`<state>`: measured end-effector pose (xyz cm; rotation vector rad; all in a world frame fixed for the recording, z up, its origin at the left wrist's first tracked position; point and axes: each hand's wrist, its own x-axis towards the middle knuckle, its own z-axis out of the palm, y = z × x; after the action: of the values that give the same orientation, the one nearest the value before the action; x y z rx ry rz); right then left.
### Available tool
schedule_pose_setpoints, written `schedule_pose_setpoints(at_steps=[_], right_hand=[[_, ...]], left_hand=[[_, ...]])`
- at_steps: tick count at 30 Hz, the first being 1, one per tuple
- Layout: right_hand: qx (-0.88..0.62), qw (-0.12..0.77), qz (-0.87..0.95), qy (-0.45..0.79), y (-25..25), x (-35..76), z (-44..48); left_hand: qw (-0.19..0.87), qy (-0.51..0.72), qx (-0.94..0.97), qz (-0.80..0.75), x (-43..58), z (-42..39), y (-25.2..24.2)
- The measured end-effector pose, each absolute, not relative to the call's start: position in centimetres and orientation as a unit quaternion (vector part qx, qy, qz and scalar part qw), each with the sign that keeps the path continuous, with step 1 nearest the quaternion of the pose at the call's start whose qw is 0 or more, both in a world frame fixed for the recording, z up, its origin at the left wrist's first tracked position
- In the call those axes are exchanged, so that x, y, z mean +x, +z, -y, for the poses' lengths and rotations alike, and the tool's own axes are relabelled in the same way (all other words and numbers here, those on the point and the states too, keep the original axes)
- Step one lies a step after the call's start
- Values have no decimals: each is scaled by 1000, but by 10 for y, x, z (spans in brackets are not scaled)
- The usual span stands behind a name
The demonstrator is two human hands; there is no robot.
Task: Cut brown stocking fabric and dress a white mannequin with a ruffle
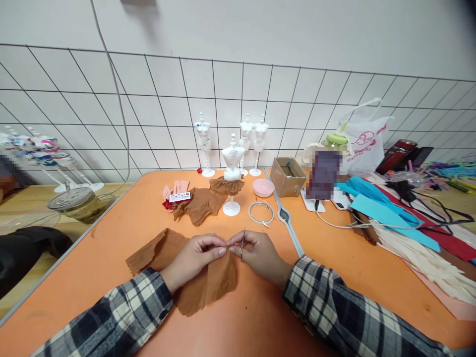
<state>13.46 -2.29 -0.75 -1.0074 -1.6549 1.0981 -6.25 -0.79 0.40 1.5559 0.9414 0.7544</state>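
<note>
A crinkled sheet of brown crepe paper (219, 285) hangs and spreads over the table below my hands. My left hand (197, 255) is closed, its thumb and finger pinching the sheet's gathered top edge. Touching it from the right, my right hand (256, 253) pinches the same edge. A thin, pointed metal tool (243, 244) sticks up between the right fingers; its exact kind is unclear. Straight ahead stands a small white dress form (233, 158) with a brown ruffled skirt (226, 186) about its base. More brown crepe paper (203, 204) lies crumpled to its left.
Behind are several white dress forms (203, 136). A pink bowl (263, 188), a coil of wire (261, 213) and a cardboard box (288, 177) stand to the right. Farther right are a phone on a stand (324, 174), cables and coloured paper strips (394, 220).
</note>
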Motion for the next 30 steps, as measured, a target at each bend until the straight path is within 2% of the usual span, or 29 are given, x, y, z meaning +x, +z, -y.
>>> schedule_pose_setpoints(at_steps=[2, 5, 9, 12, 16, 21, 24, 30], right_hand=[[-395, 473, 655, 438, -9, 136, 22], [-407, 574, 605, 373, -3, 147, 13], [-469, 672, 548, 167, 19, 180, -20], [-500, 696, 514, 39, 36, 218, -53], [-639, 582, 498, -70, 42, 265, -88], [-720, 413, 553, -77, 32, 291, -110], [-727, 375, 570, -69, 27, 292, -115], [-749, 358, 553, -69, 27, 292, -113]], left_hand=[[539, 326, 658, -413, -61, 8, 3], [486, 348, 656, -461, -60, 7, 2], [367, 376, 676, -517, -60, 4, 1], [365, 349, 678, -533, -57, 4, -2], [416, 283, 693, -516, -51, 7, -10], [383, 261, 741, -485, -49, 7, -10], [341, 264, 778, -456, -53, 9, -7], [251, 213, 846, -419, -57, 14, -1]])
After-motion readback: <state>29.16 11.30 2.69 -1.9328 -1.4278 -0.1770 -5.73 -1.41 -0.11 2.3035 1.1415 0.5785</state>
